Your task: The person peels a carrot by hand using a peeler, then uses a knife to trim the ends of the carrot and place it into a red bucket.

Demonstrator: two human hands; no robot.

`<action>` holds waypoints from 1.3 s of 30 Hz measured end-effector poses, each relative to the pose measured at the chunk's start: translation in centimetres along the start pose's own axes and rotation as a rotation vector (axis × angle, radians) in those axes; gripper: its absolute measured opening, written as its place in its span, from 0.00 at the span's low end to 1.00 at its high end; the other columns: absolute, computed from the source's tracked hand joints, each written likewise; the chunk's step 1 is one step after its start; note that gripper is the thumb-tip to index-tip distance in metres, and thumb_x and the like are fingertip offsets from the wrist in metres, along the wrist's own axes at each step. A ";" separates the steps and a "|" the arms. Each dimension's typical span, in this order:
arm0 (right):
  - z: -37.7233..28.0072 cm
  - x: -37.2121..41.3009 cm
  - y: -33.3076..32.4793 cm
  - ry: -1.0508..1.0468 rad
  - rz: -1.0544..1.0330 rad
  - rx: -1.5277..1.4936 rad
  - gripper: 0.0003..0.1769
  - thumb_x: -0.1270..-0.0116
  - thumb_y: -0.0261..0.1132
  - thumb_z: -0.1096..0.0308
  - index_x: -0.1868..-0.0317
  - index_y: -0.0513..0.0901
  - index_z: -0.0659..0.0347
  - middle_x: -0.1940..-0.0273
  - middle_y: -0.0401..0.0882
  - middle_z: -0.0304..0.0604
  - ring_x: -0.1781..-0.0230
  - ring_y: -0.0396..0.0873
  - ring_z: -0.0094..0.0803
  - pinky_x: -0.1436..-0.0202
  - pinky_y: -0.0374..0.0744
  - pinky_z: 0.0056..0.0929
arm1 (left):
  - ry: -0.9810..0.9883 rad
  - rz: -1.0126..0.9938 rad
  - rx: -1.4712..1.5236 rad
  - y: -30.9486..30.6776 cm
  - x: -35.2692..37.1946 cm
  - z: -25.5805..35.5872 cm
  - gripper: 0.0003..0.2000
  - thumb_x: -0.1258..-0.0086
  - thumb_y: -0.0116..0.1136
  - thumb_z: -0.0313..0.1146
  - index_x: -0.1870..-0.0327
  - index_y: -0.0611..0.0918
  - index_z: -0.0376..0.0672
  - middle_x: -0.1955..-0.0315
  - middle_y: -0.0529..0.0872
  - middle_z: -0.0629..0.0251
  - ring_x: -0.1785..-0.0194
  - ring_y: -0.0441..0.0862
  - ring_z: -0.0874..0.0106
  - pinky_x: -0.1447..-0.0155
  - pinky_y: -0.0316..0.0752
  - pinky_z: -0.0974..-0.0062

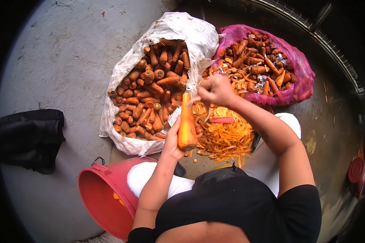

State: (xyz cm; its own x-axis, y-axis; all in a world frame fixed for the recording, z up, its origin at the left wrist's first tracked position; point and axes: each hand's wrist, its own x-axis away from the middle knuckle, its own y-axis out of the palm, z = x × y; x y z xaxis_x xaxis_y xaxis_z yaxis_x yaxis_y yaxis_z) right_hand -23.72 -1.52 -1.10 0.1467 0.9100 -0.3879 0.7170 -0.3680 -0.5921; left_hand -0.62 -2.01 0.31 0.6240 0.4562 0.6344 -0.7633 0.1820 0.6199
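centre frame, i see the left hand (173, 139) gripping a peeled carrot (187, 123) upright. the right hand (215, 90) is fisted at its top tip, over the peel heap (227, 139).

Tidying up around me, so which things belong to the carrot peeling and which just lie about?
In use: carrot, left hand, right hand, white sack, pink mesh sack, peelings, red bucket.
Lying about: black bag, red round object.

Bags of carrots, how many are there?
2. The white sack lies open in the middle, and the pink mesh bag sits beside it at the upper right. Others may be hidden outside the picture.
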 end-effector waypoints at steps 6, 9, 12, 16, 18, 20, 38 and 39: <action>-3.9 1.5 1.0 -0.233 -0.021 -0.071 0.15 0.49 0.61 0.65 0.91 0.71 0.55 0.88 0.69 0.39 0.84 0.69 0.38 0.75 0.65 0.35 | -0.099 0.023 0.116 1.3 -0.4 -0.1 0.19 0.24 0.45 0.47 0.47 0.76 0.41 0.60 0.84 0.61 0.58 0.84 0.67 0.53 0.81 0.66; -4.3 1.9 1.0 -0.315 -0.029 -0.017 0.16 0.52 0.62 0.64 0.91 0.69 0.54 0.88 0.69 0.38 0.83 0.69 0.37 0.76 0.63 0.35 | -0.107 0.032 0.120 1.7 -0.7 -0.5 0.19 0.24 0.42 0.47 0.49 0.76 0.40 0.60 0.84 0.60 0.59 0.84 0.67 0.55 0.81 0.66; -4.2 2.2 1.1 -0.341 -0.043 0.011 0.17 0.52 0.62 0.64 0.92 0.66 0.54 0.88 0.69 0.37 0.82 0.69 0.37 0.76 0.62 0.35 | -0.100 0.019 0.082 1.2 -1.1 -0.9 0.19 0.23 0.39 0.47 0.48 0.75 0.40 0.59 0.84 0.59 0.59 0.84 0.66 0.55 0.82 0.66; -4.2 2.3 0.9 -0.384 -0.037 -0.021 0.17 0.52 0.62 0.64 0.92 0.66 0.53 0.88 0.68 0.37 0.84 0.68 0.37 0.76 0.64 0.36 | -0.076 -0.051 0.010 0.4 -1.3 -1.3 0.19 0.23 0.39 0.46 0.48 0.75 0.40 0.62 0.84 0.59 0.64 0.84 0.66 0.62 0.81 0.66; -3.9 2.4 1.4 -0.388 -0.015 -0.038 0.17 0.52 0.62 0.64 0.92 0.67 0.53 0.89 0.68 0.38 0.85 0.68 0.37 0.76 0.65 0.35 | -0.079 -0.019 -0.006 1.2 -0.6 -1.3 0.19 0.23 0.40 0.46 0.49 0.75 0.39 0.66 0.84 0.58 0.69 0.84 0.65 0.68 0.81 0.67; -2.6 1.7 1.0 -0.282 0.033 0.016 0.16 0.50 0.61 0.63 0.92 0.70 0.53 0.90 0.68 0.38 0.87 0.69 0.35 0.78 0.68 0.34 | -0.101 0.062 -0.034 2.7 0.9 -0.7 0.19 0.23 0.40 0.47 0.49 0.74 0.39 0.68 0.83 0.57 0.72 0.83 0.65 0.70 0.80 0.68; 1.8 -0.2 -0.7 0.283 0.038 0.051 0.19 0.38 0.57 0.59 0.83 0.85 0.54 0.87 0.78 0.34 0.92 0.71 0.22 0.85 0.69 0.25 | -0.032 -0.081 -0.005 -0.4 0.9 -0.3 0.25 0.24 0.43 0.53 0.43 0.72 0.38 0.63 0.81 0.56 0.62 0.84 0.65 0.54 0.83 0.63; 1.1 0.1 -0.2 0.193 0.023 -0.004 0.19 0.39 0.58 0.60 0.85 0.84 0.55 0.88 0.77 0.34 0.92 0.70 0.22 0.86 0.68 0.25 | -0.039 -0.023 0.010 -0.6 0.4 -0.3 0.25 0.25 0.44 0.53 0.43 0.72 0.38 0.63 0.81 0.55 0.61 0.84 0.64 0.52 0.83 0.62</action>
State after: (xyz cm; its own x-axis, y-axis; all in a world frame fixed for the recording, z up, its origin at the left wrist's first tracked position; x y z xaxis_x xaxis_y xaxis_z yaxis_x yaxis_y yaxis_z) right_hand -24.60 -1.61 -1.81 0.2908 0.9211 -0.2589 0.7145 -0.3890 -0.5815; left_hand 0.06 -1.64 0.03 0.6473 0.4173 0.6379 -0.7474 0.1831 0.6386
